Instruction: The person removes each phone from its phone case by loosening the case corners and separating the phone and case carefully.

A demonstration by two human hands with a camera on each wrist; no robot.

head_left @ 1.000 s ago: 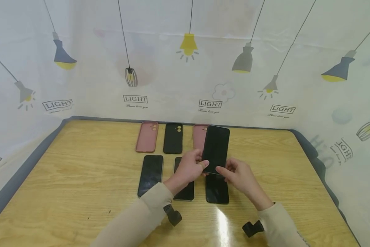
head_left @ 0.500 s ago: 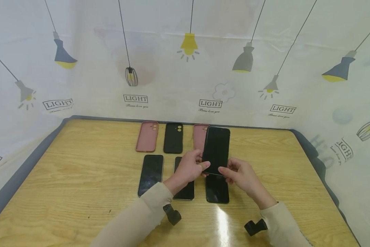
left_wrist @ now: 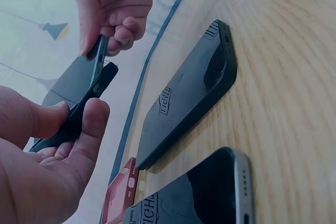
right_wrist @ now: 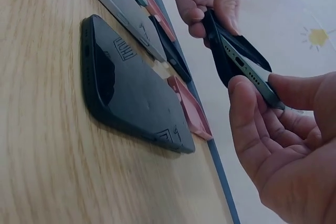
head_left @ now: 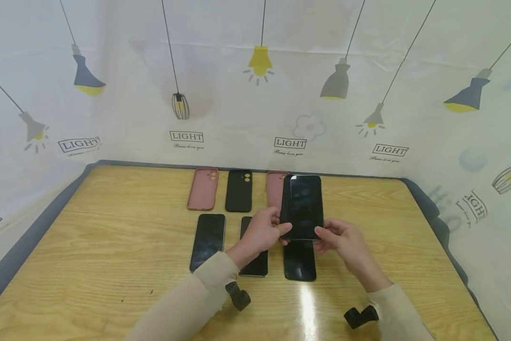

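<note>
Above the table, a phone (head_left: pixel 307 206) with a greenish edge is partly out of a black phone case (right_wrist: pixel 218 59). My left hand (head_left: pixel 264 229) grips the case by its lower left part, thumb on the front. The right hand (head_left: pixel 345 241) pinches the phone at its lower right corner, thumb on the screen. In the right wrist view the phone's bottom edge with its port shows outside the case, and the case wall bends away from it. Just beneath the hands lies another dark phone (head_left: pixel 300 263), which appears to be in a black case.
Two more phones lie to the left, a left one (head_left: pixel 207 241) and a middle one (head_left: pixel 255 267) partly under my left hand. Behind them are a pink case (head_left: pixel 203 189), a black case (head_left: pixel 239 192) and another pink case (head_left: pixel 275 189), partly hidden. A printed curtain (head_left: pixel 234 109) borders the wooden table (head_left: pixel 110 227).
My right hand has moved right, drawing the phone's right side out of the black case, whose left part now shows beside it. The left hand has stayed almost in place.
</note>
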